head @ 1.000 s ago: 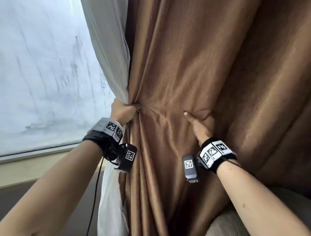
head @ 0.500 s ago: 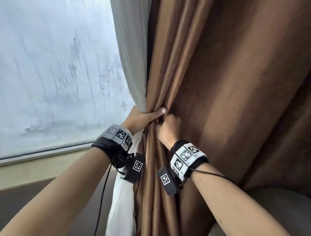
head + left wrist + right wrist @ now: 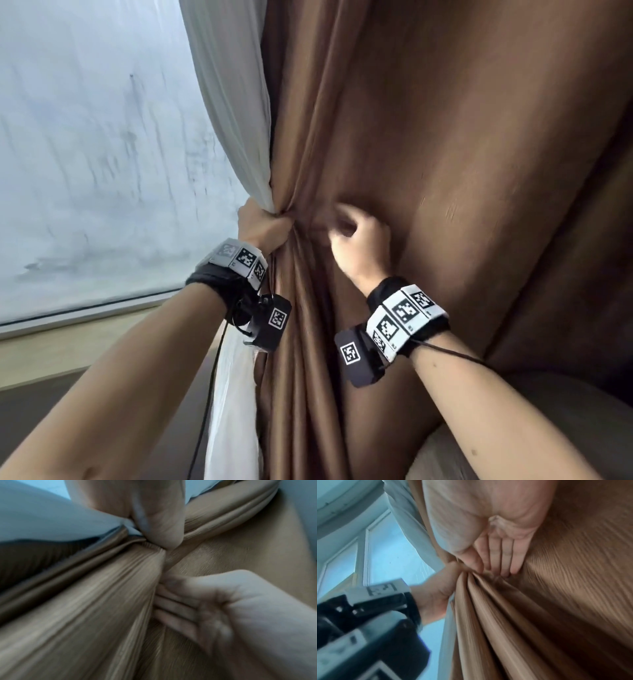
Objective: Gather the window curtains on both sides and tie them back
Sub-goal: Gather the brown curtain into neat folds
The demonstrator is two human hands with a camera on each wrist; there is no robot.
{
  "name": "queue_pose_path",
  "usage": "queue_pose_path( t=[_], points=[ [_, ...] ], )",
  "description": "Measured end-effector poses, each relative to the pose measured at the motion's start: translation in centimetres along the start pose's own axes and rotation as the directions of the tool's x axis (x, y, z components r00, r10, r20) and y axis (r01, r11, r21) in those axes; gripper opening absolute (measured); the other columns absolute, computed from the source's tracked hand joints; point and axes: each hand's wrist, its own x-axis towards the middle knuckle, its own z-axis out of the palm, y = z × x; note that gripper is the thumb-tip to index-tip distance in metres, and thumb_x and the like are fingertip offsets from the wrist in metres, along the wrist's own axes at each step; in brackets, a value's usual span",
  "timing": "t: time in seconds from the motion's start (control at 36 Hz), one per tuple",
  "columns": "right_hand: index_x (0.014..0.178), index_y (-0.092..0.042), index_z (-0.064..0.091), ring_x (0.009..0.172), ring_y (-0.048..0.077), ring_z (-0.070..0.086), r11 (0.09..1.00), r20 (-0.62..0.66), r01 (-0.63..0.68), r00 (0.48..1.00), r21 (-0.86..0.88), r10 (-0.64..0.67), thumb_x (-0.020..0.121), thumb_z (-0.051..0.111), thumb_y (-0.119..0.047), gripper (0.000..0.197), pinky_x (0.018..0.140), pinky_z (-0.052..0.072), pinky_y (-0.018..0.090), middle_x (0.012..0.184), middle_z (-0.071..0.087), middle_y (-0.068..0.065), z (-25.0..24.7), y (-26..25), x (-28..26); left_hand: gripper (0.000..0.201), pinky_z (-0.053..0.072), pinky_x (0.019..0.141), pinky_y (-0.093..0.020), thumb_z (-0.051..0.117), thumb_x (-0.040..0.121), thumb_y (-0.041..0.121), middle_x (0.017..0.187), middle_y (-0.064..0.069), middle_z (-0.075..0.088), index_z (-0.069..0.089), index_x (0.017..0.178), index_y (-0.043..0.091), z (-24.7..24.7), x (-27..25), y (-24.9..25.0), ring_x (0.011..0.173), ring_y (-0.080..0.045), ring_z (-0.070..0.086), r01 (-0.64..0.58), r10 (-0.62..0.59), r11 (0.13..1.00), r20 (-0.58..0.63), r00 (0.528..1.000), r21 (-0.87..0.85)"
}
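Filling most of the head view, the brown curtain [image 3: 445,171] hangs in long folds to the right of the window [image 3: 96,154], whose pale, streaked pane takes up the left side. Along the curtain's left edge runs the white sheer lining [image 3: 233,113], pulled in with it and spilling out again lower down. Below the glass sits the window sill [image 3: 68,339], light-coloured.

Now the hands. Both forearms reach up from the bottom of the frame, each wrist wearing a black band with printed marker tags and a small camera. The left hand [image 3: 263,228] is clenched tight around the bunched curtain edge, brown cloth and white sheer together, and the pleats fan out above and below that fist; the left wrist view shows the folds converging right at the fingers [image 3: 159,524]. The right hand [image 3: 363,246] is just beside it, touching the brown cloth, its fingers [image 3: 505,555] held together and pushing into the folds next to the gathered point. The picture is blurred there, so whether it actually pinches cloth, I cannot tell. In the bottom right corner, a grey padded surface [image 3: 534,404] peeks out beneath the curtain.
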Motion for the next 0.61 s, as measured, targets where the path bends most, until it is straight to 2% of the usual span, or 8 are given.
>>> queue_pose_path(
  t=[0.11,0.19,0.31,0.39,0.44,0.5,0.56,0.61],
  points=[
    [0.115,-0.003,0.066,0.11,0.029,0.06,0.989,-0.411,0.131,0.899,-0.071,-0.149,0.069,0.065,-0.008,0.046,0.096,0.045,0.033,0.117,0.064,0.014,-3.3,0.1,1.4,0.035,0.039,0.074,-0.023,0.067,0.081,0.014,0.096,-0.001,0.052,0.061,0.115,0.006,-0.2,0.7,-0.2,0.087,-0.017,0.049,0.026,-0.026,1.0,-0.03,0.999,0.002],
    [0.126,-0.002,0.057,0.125,0.03,0.047,0.978,-0.551,0.137,0.81,-0.159,-0.203,0.068,0.068,-0.014,0.06,0.108,0.034,0.033,0.133,0.05,0.017,-5.3,0.6,1.9,0.042,0.038,0.076,-0.021,0.067,0.081,0.016,0.099,0.0,0.051,0.058,0.121,0.007,-0.2,1.0,-0.2,0.09,-0.019,0.051,0.049,-0.049,0.999,-0.044,0.998,-0.001],
    [0.147,-0.008,0.029,0.139,0.035,0.024,0.959,-0.629,-0.181,0.777,-0.22,0.002,0.063,0.078,-0.047,0.105,0.111,0.021,0.043,0.154,0.019,0.019,-6.5,2.0,2.1,0.046,0.037,0.076,-0.018,0.068,0.082,0.017,0.103,0.001,0.05,0.055,0.126,0.01,-0.1,1.0,-0.1,0.09,-0.015,0.048,0.062,-0.062,0.998,-0.029,0.998,-0.017],
    [0.153,-0.011,0.004,0.144,0.035,0.015,0.905,-0.598,-0.404,0.761,-0.133,0.252,0.05,0.076,-0.071,0.139,0.111,0.023,0.051,0.158,0.003,0.019,-6.9,3.2,2.1,0.048,0.038,0.078,-0.019,0.069,0.081,0.018,0.112,-0.004,0.057,0.056,0.127,0.009,-0.2,1.0,-0.4,0.096,-0.02,0.054,0.067,-0.067,0.997,-0.01,0.998,-0.03],
    [0.152,-0.013,-0.007,0.146,0.031,0.012,0.908,-0.503,-0.417,0.795,-0.048,0.339,0.041,0.075,-0.077,0.152,0.115,0.021,0.051,0.159,0.003,0.018,-6.6,4.5,2.2,0.052,0.039,0.081,-0.018,0.07,0.081,0.019,0.122,-0.007,0.059,0.054,0.13,0.011,-0.3,1.1,-0.4,0.108,-0.024,0.056,0.064,-0.064,0.997,0.007,0.998,-0.034],
    [0.151,-0.015,-0.012,0.146,0.025,0.019,0.928,-0.362,-0.361,0.856,0.093,0.369,0.036,0.078,-0.077,0.158,0.118,0.021,0.04,0.158,0.013,0.016,-5.9,5.1,2.2,0.053,0.042,0.073,-0.013,0.071,0.081,0.018,0.12,-0.005,0.058,0.053,0.13,0.013,-0.5,1.1,-0.5,0.105,-0.023,0.056,0.051,-0.05,0.998,0.029,0.998,-0.038],
    [0.152,-0.01,-0.002,0.141,0.018,0.031,0.927,-0.243,-0.316,0.901,0.2,0.36,0.045,0.088,-0.059,0.148,0.111,0.021,0.016,0.154,0.028,0.011,-5.1,5.2,2.1,0.053,0.044,0.075,-0.014,0.073,0.079,0.016,0.113,0.0,0.058,0.054,0.129,0.014,-0.6,1.1,-0.5,0.1,-0.018,0.055,0.034,-0.031,0.996,0.048,0.998,-0.08],
    [0.147,-0.005,0.026,0.132,0.018,0.045,0.928,-0.196,-0.305,0.917,0.214,0.346,0.055,0.091,-0.041,0.118,0.099,0.028,0.009,0.144,0.046,0.01,-4.9,4.8,2.1,0.053,0.042,0.086,-0.021,0.075,0.077,0.015,0.111,0.003,0.059,0.056,0.127,0.016,-0.7,0.9,-0.5,0.104,-0.017,0.057,0.029,-0.022,0.993,0.063,0.998,-0.118]
  ],
)
